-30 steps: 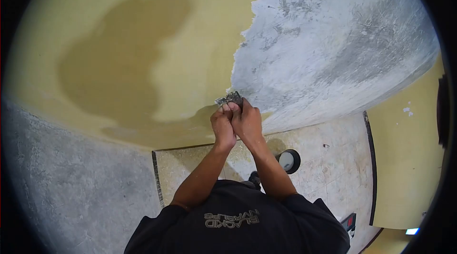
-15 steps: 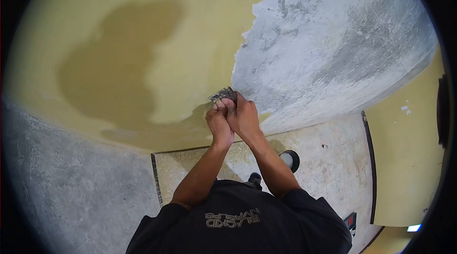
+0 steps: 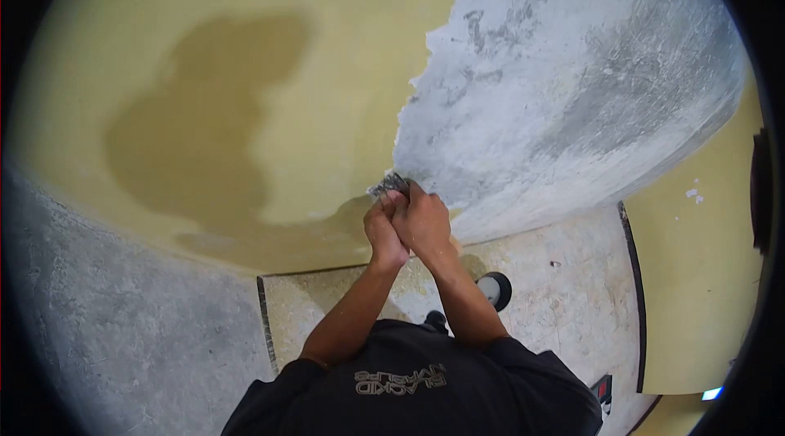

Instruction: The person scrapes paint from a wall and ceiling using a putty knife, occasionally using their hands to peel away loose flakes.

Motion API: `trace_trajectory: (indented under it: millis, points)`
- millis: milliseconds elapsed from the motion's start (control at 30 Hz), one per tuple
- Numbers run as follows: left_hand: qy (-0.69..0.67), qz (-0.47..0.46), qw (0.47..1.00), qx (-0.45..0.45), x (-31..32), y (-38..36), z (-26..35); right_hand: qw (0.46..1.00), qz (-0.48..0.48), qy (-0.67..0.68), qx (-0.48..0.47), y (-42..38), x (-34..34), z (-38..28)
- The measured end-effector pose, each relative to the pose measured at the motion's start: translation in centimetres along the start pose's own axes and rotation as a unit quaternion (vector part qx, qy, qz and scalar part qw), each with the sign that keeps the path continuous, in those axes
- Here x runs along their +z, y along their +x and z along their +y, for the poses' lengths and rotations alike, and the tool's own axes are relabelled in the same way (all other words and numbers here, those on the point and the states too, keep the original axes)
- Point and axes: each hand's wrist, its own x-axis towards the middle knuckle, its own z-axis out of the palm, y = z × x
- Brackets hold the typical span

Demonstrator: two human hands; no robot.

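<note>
Both my hands are closed together on a paint scraper (image 3: 387,184), whose dirty flat blade rests against the wall. My left hand (image 3: 383,233) is on the left side of the grip, and my right hand (image 3: 426,222) wraps it from the right. The handle is hidden in my fingers. Yellow paint (image 3: 343,93) covers the wall to the left of the blade. On the right is a bared patch of white-grey plaster (image 3: 523,101) with a ragged edge that runs down to the blade.
Below the wall lies a stained light floor (image 3: 548,297) with dark border strips. A round dark-rimmed container (image 3: 495,291) stands on it, right of my right forearm. Bare grey concrete (image 3: 155,321) spreads at the lower left. A red-and-black object (image 3: 603,391) sits at the lower right.
My two hands and the scraper sit slightly lower in view. The ragged paint edge has shifted slightly left and down in the picture, as the view has also moved a little.
</note>
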Motion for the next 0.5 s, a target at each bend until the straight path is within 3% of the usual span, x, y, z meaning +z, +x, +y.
trace_trajectory:
  millis: [67, 200, 300, 367, 433, 500]
  points:
    - [-0.043, -0.061, 0.997, 0.002, -2.2, 0.7, -0.9, 1.000, -0.017, 0.014, 0.004, -0.4, 0.7, 0.9]
    - [-0.031, -0.008, 0.999, -0.006, -0.9, 0.2, 0.0, 1.000, -0.019, 0.015, 0.004, 0.0, 0.2, 0.0]
    - [-0.077, -0.057, 0.995, -0.025, -1.5, 0.1, -0.2, 0.999, -0.032, 0.003, 0.005, 0.2, 0.5, 0.5]
    - [-0.056, -0.034, 0.998, -0.024, -1.7, -0.4, -0.7, 0.999, -0.036, 0.026, 0.007, -0.5, 0.7, 0.9]
    - [-0.033, -0.030, 0.999, -0.014, -1.1, 0.5, -0.2, 0.998, -0.043, -0.032, 0.013, 0.1, 0.2, -0.1]
    - [-0.149, -0.077, 0.982, -0.085, -1.1, 0.1, -0.5, 0.998, -0.049, -0.049, 0.008, 0.2, -0.3, -0.3]
